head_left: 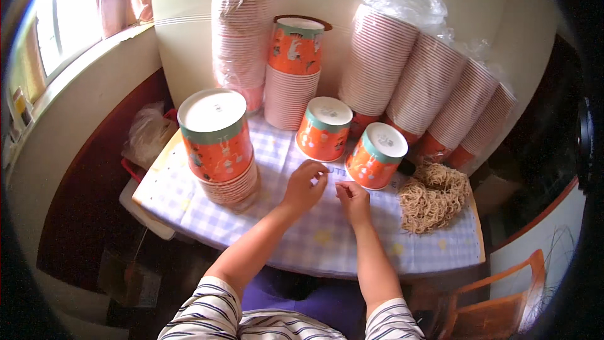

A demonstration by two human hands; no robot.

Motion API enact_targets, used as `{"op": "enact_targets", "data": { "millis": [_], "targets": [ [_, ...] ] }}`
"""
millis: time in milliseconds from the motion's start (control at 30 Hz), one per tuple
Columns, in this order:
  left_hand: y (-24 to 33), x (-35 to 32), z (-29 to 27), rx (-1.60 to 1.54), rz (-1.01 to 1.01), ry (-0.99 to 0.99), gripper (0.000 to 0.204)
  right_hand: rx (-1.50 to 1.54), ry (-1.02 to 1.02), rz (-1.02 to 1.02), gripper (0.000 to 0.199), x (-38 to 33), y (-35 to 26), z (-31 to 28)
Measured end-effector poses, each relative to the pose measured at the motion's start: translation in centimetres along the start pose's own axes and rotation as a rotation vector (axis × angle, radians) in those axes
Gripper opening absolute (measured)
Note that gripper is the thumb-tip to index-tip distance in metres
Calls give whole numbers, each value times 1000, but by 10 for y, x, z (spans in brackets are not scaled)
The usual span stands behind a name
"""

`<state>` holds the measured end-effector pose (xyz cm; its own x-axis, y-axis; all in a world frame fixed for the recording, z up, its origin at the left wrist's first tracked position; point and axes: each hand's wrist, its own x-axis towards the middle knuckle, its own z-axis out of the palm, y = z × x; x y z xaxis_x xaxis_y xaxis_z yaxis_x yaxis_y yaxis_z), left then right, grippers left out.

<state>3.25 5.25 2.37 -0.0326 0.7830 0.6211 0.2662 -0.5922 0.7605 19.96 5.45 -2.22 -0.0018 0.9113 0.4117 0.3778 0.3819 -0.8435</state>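
Over the middle of the table, my left hand (pixel 306 185) has its fingers bent in toward the thumb. Just right of it, my right hand (pixel 355 202) is pinched closed, a small gap between the two. Whatever the fingertips hold, if anything, is too small to make out. Beyond the hands stand two upside-down orange paper tubs with green bands and white bases: one tub (pixel 324 131) behind my left hand, another tub (pixel 376 156) behind my right. At the left rises a stack of nested upside-down tubs (pixel 218 141). A tangled heap of thin tan strands or loops (pixel 434 198) lies to the right.
Along the wall are tall stacks of nested tubs, including a plastic-wrapped stack (pixel 242 38), a stack with a brown ring (pixel 293 75) and several leaning wrapped stacks (pixel 380 56). A checked cloth (pixel 302 245) covers the table. A wooden chair (pixel 497 308) stands at lower right.
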Motion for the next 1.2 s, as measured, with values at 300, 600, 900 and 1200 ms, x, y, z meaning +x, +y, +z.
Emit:
{"op": "enact_targets", "data": {
  "millis": [300, 600, 900, 1200],
  "targets": [
    [-48, 4, -1, 48, -52, 204, 10, -179, 54, -196, 25, 26, -30, -1],
    [-43, 4, -4, -14, -106, 304, 10, -746, 127, -526, 47, 126, -63, 27],
    [-47, 6, -13, -385, -366, 528, 16, -343, 250, -402, 19, 109, -85, 10],
    [-42, 6, -15, -565, -297, 507, 31, 969, 9, 224, 19, 45, -19, -46]
  ]
}}
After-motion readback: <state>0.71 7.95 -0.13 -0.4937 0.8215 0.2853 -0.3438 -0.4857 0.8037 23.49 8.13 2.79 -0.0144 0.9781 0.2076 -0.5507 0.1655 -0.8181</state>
